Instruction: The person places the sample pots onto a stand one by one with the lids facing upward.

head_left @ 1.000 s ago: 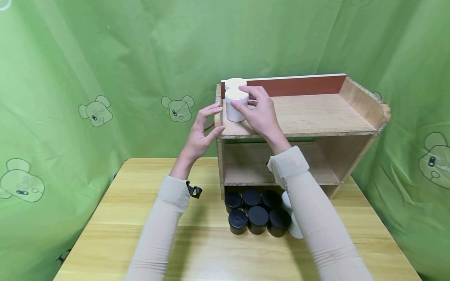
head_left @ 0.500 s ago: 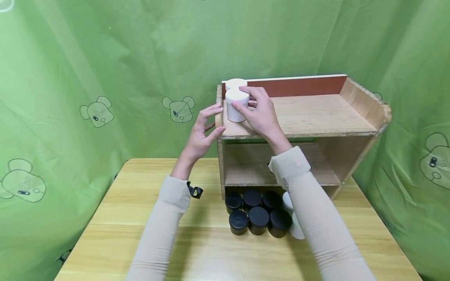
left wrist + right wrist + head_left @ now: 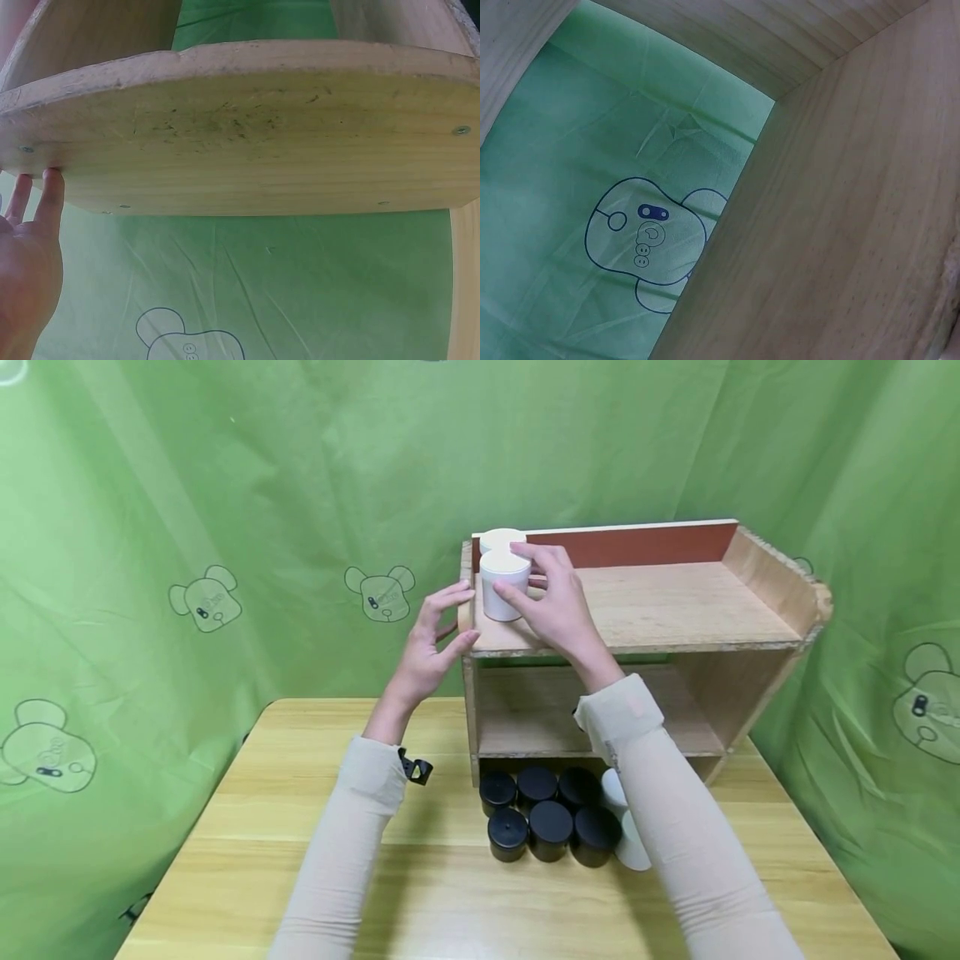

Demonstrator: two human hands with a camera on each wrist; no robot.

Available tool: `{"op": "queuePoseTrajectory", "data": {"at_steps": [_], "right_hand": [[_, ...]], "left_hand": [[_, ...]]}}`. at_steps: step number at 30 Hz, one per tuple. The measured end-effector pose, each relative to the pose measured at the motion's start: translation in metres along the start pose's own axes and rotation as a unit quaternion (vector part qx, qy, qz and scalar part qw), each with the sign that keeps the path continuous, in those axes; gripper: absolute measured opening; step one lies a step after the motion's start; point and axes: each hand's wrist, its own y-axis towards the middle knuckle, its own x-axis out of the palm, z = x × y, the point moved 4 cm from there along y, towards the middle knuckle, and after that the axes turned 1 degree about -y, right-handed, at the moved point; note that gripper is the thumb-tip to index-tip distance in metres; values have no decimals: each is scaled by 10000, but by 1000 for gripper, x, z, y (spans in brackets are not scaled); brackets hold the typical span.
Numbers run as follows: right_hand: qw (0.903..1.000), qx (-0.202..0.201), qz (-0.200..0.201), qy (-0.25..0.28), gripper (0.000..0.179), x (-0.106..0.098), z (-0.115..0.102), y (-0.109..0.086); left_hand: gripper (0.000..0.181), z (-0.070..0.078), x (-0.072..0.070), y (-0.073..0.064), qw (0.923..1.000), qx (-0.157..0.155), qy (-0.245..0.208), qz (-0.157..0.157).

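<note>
On the top left of a wooden shelf unit (image 3: 675, 606), my right hand (image 3: 558, 602) holds a white jar (image 3: 504, 596) between thumb and fingers. The jar stands upright on the board. Right behind it is a second white jar (image 3: 501, 537), partly hidden by the first. My left hand (image 3: 429, 647) is at the unit's left side panel (image 3: 247, 142), fingers extended and thumb by the front edge. In the left wrist view, fingertips touch that panel's outer face. The right wrist view shows shelf boards and green cloth, not the jar.
Below, at the unit's foot, several black jars (image 3: 551, 827) stand in two rows on the wooden table (image 3: 315, 827). Beside them are white jars (image 3: 632, 847), partly covered by the right sleeve. A green curtain (image 3: 300, 468) hangs behind. A raised panel (image 3: 780, 572) bounds the top on the right.
</note>
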Motion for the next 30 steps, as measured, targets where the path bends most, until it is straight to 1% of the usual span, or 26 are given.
{"op": "queuePoseTrajectory", "data": {"at_steps": [5,10,18,24,30], "right_hand": [[9994,-215,191,-169,63,-3,-3,-2],[9990,-260,329,-177,62,-7,-3,-3],[9983,-434,265,-284,58,-16,-10,-13],[9980,-509,270,-260,57,-33,-16,-30],[9984,-406,354,-160,56,-48,-18,-53]], "left_hand": [[53,0,0,0,10000,-9,28,-13],[53,1,0,1,10000,-12,34,-28],[53,-1,1,0,10000,1,15,-36],[53,-1,2,1,10000,-32,35,-67],[53,0,1,1,10000,-3,21,-36]]}}
